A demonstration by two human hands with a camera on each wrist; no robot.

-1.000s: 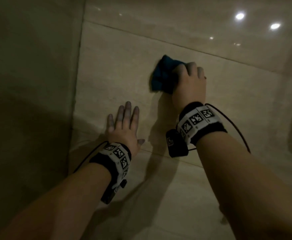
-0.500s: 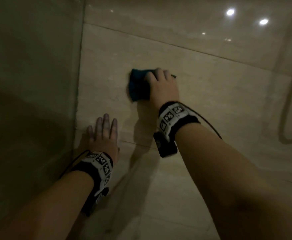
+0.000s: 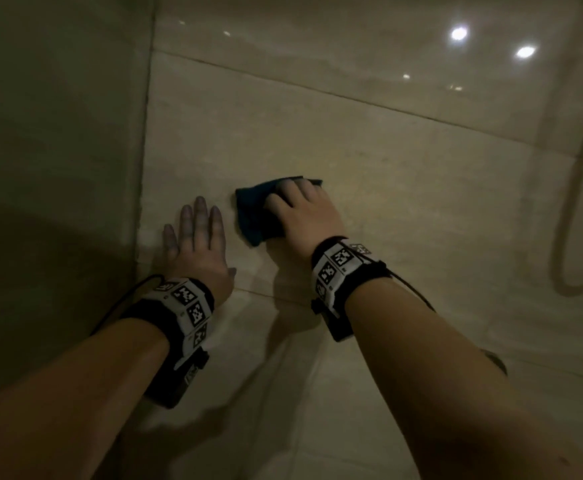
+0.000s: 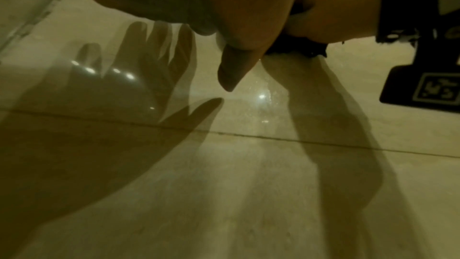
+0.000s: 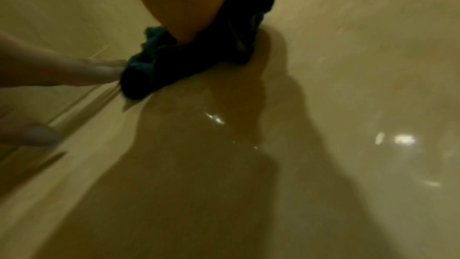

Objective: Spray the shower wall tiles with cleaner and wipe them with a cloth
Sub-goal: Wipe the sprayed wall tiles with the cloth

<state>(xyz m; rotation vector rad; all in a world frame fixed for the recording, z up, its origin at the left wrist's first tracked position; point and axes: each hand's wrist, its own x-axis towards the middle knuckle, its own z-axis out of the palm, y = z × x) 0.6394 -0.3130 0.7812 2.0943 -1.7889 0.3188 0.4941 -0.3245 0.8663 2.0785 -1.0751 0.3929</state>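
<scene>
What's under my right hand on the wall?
A dark blue cloth, held against the wall tile by the right hand. Cloth beneath the palm, and tile behind it, are hidden.

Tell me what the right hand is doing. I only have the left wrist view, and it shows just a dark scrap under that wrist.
Observer: In the head view, the right hand holds a dark teal cloth pressed against the wall tile.
Operator: Where are my left fingers?
Observer: The left hand lies flat on the same tile, fingers straight, just left of the cloth.
Operator: Is there anything on the far right?
Observer: A shower hose hangs in a loop along the wall, apart from both hands.
</scene>
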